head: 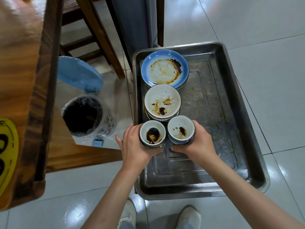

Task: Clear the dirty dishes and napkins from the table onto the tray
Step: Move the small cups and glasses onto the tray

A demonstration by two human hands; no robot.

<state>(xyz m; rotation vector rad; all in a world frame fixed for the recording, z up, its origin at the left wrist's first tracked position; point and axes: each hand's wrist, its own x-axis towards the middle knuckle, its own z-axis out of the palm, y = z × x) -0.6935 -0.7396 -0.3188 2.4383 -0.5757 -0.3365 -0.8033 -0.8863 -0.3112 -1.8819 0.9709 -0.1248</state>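
Over tray [231,113], six o'clock of stacked bowls [162,101]: two sauce-stained ceramic cups, left hand [137,146] and right hand [196,141] each wrapped around one. Rigid, breakable, likely slippery; hold by walls.

A blue-lidded bin [88,117], lid open, stands on the tiled floor [247,22] beside wooden chair legs [105,38]

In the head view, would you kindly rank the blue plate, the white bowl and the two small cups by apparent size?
1. Blue plate, largest.
2. White bowl.
3. The two small cups: left cup and right cup look alike, so I won't rank them.
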